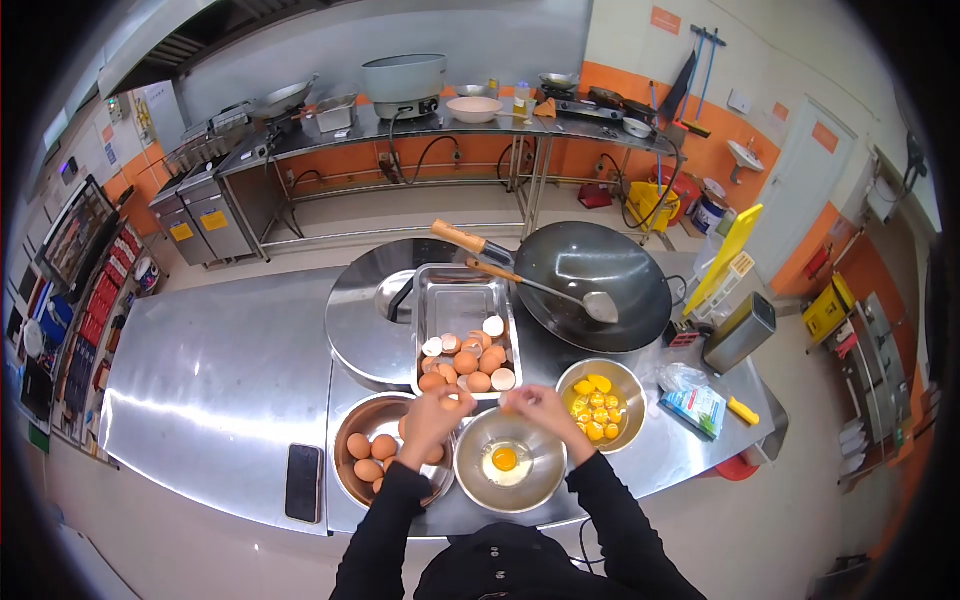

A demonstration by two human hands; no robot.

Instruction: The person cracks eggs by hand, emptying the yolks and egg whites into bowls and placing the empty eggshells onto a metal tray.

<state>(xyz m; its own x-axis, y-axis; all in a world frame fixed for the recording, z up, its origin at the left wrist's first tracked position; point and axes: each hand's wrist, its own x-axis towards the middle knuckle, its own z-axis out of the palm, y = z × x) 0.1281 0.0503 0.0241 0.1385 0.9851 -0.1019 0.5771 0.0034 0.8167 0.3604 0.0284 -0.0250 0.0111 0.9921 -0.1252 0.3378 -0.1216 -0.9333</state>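
My left hand is closed around an eggshell half, above the gap between the bowl of eggs and the middle bowl. My right hand pinches a pale piece of eggshell over the back rim of the middle steel bowl. One yolk lies in clear egg white in that bowl. Whole brown eggs fill the steel bowl at left, partly hidden by my left forearm. Several yolks sit in the right-hand bowl. Broken shells are heaped in the rectangular steel tray.
A black wok with a spatula across it stands behind, beside a round lid. A phone lies at left. At right are a blue packet, a yellow-handled tool and a steel box.
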